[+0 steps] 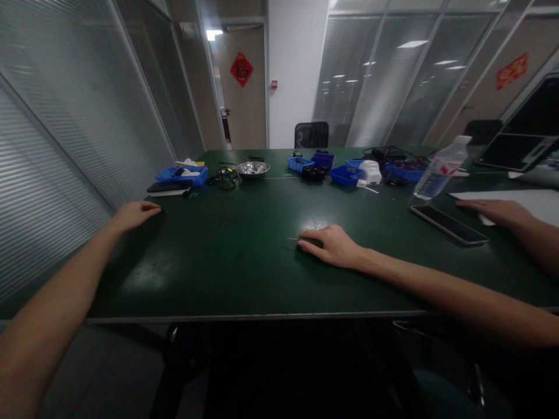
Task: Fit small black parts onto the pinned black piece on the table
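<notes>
Left hand (136,214) flat, fingers together, near tabletop's (227,273) left edge; right hand (332,245) mid-table, fingers closed over small dark object (309,241), thin pin (292,238) beside, likely grasping step.

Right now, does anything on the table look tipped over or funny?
Yes: the water bottle leans sharply instead of standing upright, beside the phone. Nothing looks spilled. The right hand rests on a small dark thing with a thin pin sticking out.

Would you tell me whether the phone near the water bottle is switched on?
Apparently off: the phone lies flat on the table, screen dark.
</notes>
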Demonstrator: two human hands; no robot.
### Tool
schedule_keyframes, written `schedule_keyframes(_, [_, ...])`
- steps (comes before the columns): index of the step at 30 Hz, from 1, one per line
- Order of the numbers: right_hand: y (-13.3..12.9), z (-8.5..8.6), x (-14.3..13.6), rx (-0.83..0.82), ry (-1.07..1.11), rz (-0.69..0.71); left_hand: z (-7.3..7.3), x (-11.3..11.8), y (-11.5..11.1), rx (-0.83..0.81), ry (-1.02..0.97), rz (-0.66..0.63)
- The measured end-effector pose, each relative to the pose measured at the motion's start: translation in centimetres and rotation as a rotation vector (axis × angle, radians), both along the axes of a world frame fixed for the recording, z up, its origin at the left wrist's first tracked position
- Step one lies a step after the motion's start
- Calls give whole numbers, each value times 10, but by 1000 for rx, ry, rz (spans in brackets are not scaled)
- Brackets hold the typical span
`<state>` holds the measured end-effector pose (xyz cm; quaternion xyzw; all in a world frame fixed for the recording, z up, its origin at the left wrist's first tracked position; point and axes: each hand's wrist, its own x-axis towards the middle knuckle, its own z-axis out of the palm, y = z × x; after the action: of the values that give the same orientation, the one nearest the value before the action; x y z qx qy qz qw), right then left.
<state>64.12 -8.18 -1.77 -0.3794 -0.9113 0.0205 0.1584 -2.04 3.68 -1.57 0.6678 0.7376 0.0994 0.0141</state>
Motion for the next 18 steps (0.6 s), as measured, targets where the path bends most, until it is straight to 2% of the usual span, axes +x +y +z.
schedule_keyframes(3, [0,0,0,-8,-4,-2,2,2,-2,-58,-10,78])
schedule_keyframes(8, [0,1,1,-14,-10,8,5,6,-7,-33,-12,132])
schedule_keyframes(12, [0,1,1,-10,-4,10,9,10,-9,4,2,135])
schedule_keyframes(18, [0,0,0,-4,-11,7,9,9,-6,-73,-66,137])
